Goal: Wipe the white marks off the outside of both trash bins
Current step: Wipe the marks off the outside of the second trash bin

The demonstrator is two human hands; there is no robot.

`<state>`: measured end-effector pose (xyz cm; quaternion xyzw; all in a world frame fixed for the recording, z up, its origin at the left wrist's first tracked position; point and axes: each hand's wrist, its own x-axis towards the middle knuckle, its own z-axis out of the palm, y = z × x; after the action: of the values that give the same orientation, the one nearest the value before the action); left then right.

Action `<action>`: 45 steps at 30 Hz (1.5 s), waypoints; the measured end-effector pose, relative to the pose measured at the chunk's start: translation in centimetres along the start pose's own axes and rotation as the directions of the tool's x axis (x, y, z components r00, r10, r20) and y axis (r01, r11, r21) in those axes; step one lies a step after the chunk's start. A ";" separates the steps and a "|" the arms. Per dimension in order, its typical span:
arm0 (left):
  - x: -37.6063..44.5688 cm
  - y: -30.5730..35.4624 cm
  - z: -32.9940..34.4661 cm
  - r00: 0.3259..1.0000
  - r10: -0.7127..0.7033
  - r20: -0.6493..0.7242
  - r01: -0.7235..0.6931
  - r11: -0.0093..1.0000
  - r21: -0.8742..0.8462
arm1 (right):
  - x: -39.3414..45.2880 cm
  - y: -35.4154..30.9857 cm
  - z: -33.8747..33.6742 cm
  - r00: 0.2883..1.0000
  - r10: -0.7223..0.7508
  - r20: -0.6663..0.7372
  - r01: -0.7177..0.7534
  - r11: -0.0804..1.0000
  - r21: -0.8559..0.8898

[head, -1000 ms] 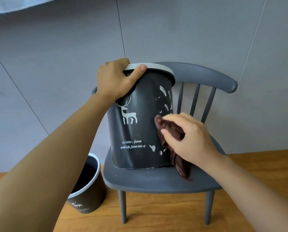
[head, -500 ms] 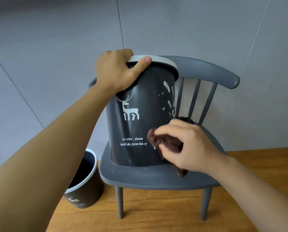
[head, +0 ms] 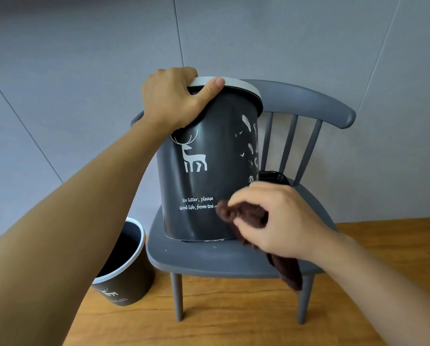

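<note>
1. Second trash bin (head: pixel 124 268): nearest item, on wood floor (head: pixel 233 320), lower left, under left forearm, just beside chair's front-left leg. Upright, open top, pale rim. Deer print partly visible low on wall; marks on it: can't tell from here. Neither hand on it.

2. Right hand (head: pixel 281 221): fingers curled round brown cloth (head: pixel 243 213), bunched end pressed to lower right wall of the chair-top bin, next to the printed text. Loose tail of cloth hangs below the hand, past seat edge.

3. Chair (head: pixel 209 260): grey, spindle back, seat carries the bin.

4. Trash bin (head: pixel 204 181) on seat: dark, upright, long axis vertical, base a bit crumpled at seat. Straight ahead of both hands. White marks (head: pixel 248 136) run in a column up the right side, above the cloth, near the bin's right edge. Judgement: next strokes go upward and round to the right; right hand is the nearer one for that, bin may need turning.

5. Left hand (head: pixel 176 98): clamped on pale rim at top left, thumb along front of rim, fingers over the edge. Steadies bin.

6. Dark object (head: pixel 273 177) behind bin on seat: unidentified.

7. Grey panelled wall (head: pixel 84 71) at back.
</note>
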<state>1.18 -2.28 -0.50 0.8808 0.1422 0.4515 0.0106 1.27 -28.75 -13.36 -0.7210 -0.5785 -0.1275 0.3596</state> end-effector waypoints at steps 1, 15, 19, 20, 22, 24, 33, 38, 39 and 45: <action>0.0 0.0 0.0 1.000 -0.001 0.001 0.001 1.000 0.002 | 0.4 0.3 -0.2 0.995 0.033 -0.097 -0.034 0.999 -0.010; 0.3 -0.5 0.2 1.000 -0.025 0.015 0.025 1.000 -0.010 | 0.0 0.5 0.0 0.998 0.042 -0.051 -0.039 0.998 0.053; 0.3 -0.6 0.3 1.000 -0.020 0.012 0.020 1.000 -0.018 | -0.8 -0.5 -0.1 0.974 -0.011 0.225 0.017 1.000 -0.025; 0.3 -0.6 0.3 1.000 -0.023 0.012 0.023 1.000 -0.018 | -0.6 -0.5 -0.2 0.986 0.003 0.166 -0.001 1.000 -0.011; 0.4 -0.5 0.3 1.000 -0.028 0.012 0.028 1.000 -0.011 | 0.2 -0.3 -0.3 0.998 0.055 -0.018 -0.054 0.997 0.047; 0.3 -0.5 0.3 1.000 -0.029 0.010 0.029 1.000 -0.006 | 0.8 -0.5 -0.1 0.992 0.080 -0.094 -0.075 0.996 0.050; 0.2 -0.6 0.1 1.000 -0.027 0.010 0.028 0.999 -0.017 | 0.0 -1.0 -0.8 0.990 0.098 0.102 -0.105 0.992 0.071; 0.0 -0.5 -0.1 1.000 -0.028 0.015 0.028 1.000 -0.005 | -0.1 -1.5 -0.1 0.983 0.063 0.170 -0.062 0.998 -0.009; 0.0 -0.6 -0.1 1.000 -0.027 0.014 0.027 1.000 -0.007 | -0.4 -1.7 -0.2 0.959 0.053 0.280 -0.044 0.998 -0.039; -0.4 -1.0 -0.4 1.000 -0.022 0.014 0.023 0.998 -0.059 | -0.4 0.4 -3.4 0.983 0.160 0.094 -0.170 0.979 0.109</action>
<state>0.41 -1.50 -0.70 0.8814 0.1386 0.4496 0.0428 2.33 -31.31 -11.31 -0.7492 -0.5377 -0.0326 0.3854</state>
